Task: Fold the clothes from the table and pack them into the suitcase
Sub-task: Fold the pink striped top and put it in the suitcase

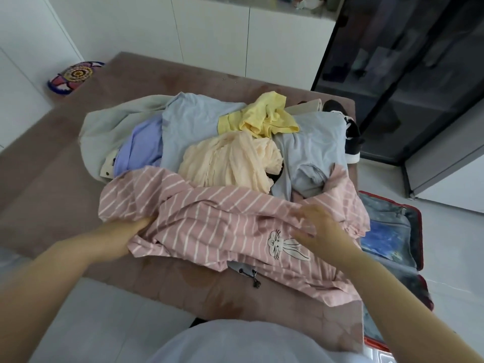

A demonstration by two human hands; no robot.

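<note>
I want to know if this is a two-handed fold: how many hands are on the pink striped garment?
2. The left hand holds the pink striped garment at its left edge, fingers hidden in fabric; the right hand lies open on it beside the rabbit print.

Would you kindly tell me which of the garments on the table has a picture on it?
The pink striped garment, nearest the person: it bears a white rabbit beside the right hand. The others behind show none.
</note>
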